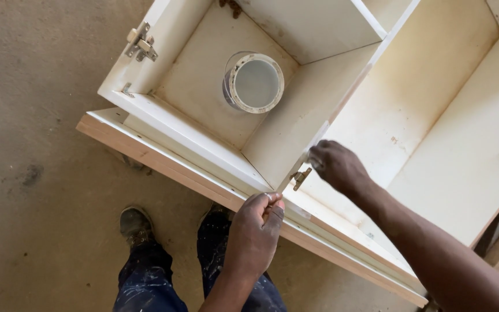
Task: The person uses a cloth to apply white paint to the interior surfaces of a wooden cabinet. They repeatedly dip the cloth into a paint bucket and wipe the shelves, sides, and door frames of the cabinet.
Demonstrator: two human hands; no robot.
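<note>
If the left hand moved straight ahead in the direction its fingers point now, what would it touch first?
The left hand already has its fingertips at the front edge of the white cabinet, beside the metal hinge. Going straight on, it would probably meet the thin divider panel first, though depth is unclear.

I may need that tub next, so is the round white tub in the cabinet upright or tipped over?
Tipped: the round white tub lies on its side in the cabinet, its circular end facing the camera.
</note>
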